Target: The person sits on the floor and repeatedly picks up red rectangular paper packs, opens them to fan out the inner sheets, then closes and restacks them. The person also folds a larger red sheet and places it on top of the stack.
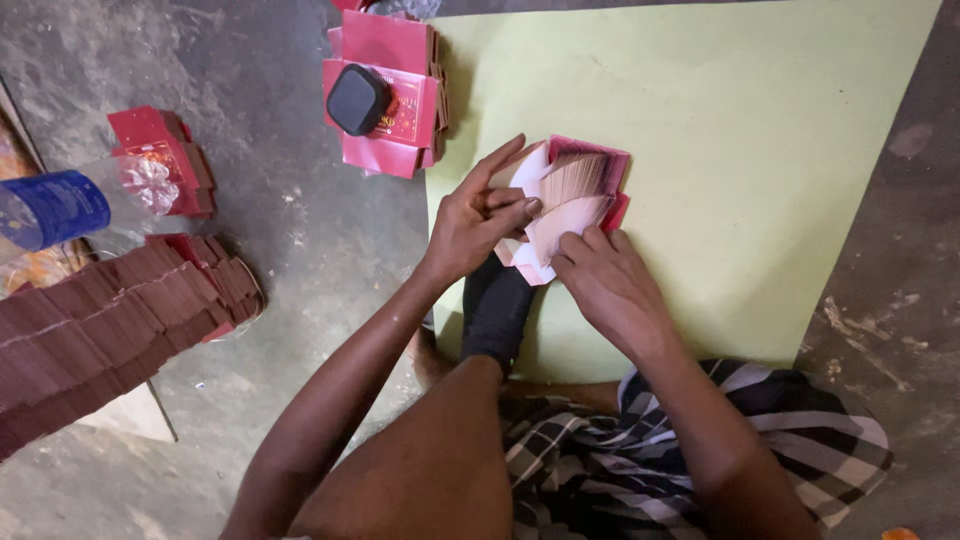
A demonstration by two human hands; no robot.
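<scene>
Hands: left hand [478, 222] and right hand [603, 282] both pinch the fanned card stack [572, 192], which rests on the green sheet [720, 130].
Slip risk: the loose fan could spill across the sheet.
Beyond the sheet's far-left corner: a pink pile [395, 95] under a black weight [357, 98]; it looks liable to topple if knocked.

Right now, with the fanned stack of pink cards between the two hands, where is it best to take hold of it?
Probably at the squared lower end of the fanned stack of pink cards, from both sides. There the cards stay packed together, under the left hand and right hand. The upper end is spread open, so a grip there would likely slip.
</scene>
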